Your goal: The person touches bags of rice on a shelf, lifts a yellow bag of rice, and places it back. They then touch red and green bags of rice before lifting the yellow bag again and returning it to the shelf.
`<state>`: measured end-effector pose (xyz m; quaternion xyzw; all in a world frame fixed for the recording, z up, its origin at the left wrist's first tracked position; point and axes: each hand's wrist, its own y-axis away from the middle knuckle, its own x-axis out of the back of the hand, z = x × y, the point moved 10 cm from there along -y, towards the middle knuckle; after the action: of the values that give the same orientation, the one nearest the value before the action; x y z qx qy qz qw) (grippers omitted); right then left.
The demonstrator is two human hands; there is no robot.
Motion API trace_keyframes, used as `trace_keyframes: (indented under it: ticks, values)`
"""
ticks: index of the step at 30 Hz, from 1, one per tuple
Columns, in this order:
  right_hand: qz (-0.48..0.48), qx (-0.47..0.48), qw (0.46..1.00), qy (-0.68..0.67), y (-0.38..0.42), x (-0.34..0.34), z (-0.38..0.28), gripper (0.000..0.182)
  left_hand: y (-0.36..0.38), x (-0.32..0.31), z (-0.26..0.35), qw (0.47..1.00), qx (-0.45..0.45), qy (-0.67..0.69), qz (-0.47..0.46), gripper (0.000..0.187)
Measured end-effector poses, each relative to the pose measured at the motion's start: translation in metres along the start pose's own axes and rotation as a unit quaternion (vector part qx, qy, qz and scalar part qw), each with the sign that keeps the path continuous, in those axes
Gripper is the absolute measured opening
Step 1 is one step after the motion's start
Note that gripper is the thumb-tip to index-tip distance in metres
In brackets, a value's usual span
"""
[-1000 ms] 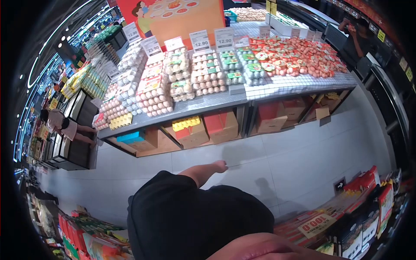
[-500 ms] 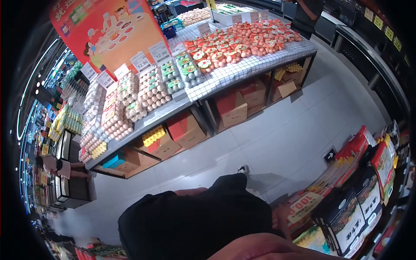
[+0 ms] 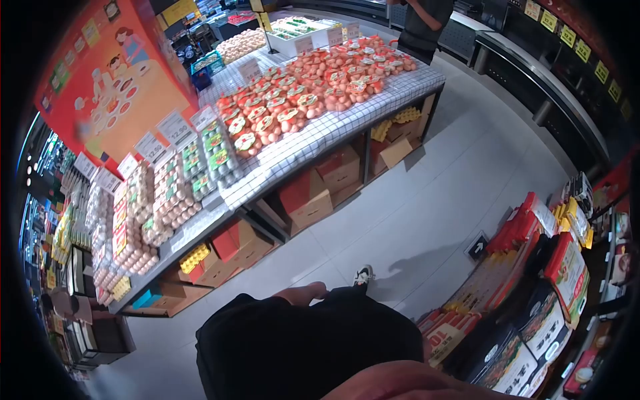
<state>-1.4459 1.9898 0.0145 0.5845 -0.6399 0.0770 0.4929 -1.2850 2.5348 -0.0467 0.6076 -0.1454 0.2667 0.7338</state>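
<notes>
A bare, rounded patch of skin shows past the front edge of my black clothing; it seems to be my left hand (image 3: 308,293), and I cannot tell how its fingers lie. My right hand is out of sight. Below me are my black clothes (image 3: 300,340) and one patterned shoe (image 3: 363,275) on the floor. Ahead stands a long display table (image 3: 267,183) with a checked cloth. Red-netted bags of eggs (image 3: 293,113) cover its right part. Clear packs of eggs (image 3: 177,193) are stacked on its left part, behind price cards (image 3: 177,130).
Cardboard boxes (image 3: 310,210) fill the shelf under the table. A red illustrated sign (image 3: 113,87) rises at left. Grey tiled floor (image 3: 347,233) runs along the table. Boxed and bagged goods (image 3: 520,333) are stacked close on my right. A person (image 3: 427,27) stands beyond the table's far right corner.
The view has shifted, with the egg table now further left and lower in it. More of the skin patch in front of my clothing shows, and the shoe appears more fully.
</notes>
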Motion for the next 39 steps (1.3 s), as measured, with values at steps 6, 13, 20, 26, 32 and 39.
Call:
trace_keyframes:
  ticks: [6, 13, 20, 26, 32, 39]
  values:
    - [-0.014, -0.115, 0.989, 0.095, -0.028, 0.047, 0.004, 0.053, -0.058, 0.159, 0.070, 0.993, -0.038, 0.076, 0.085, 0.049]
    - [0.039, -0.119, 0.992, 0.009, -0.138, 0.095, -0.044, 0.044, -0.180, 0.263, 0.083, 0.941, -0.162, -0.294, 0.027, 0.036]
    - [-0.010, -0.188, 0.980, -0.062, -0.200, 0.121, -0.069, 0.054, -0.238, 0.306, 0.158, 0.897, -0.282, -0.332, 0.074, 0.032]
    - [-0.161, -0.130, 0.977, 0.050, -0.358, 0.063, 0.037, 0.045, -0.281, 0.317, 0.275, 0.944, -0.230, -0.238, -0.002, 0.031]
    - [-0.076, -0.168, 0.983, -0.009, -0.484, 0.242, 0.038, 0.051, -0.325, 0.400, 0.423, 0.922, -0.247, -0.295, 0.036, 0.033]
    - [0.158, -0.177, 0.955, -0.175, -0.603, 0.442, 0.056, 0.042, -0.411, 0.479, 0.555, 0.955, -0.225, -0.182, 0.066, 0.043]
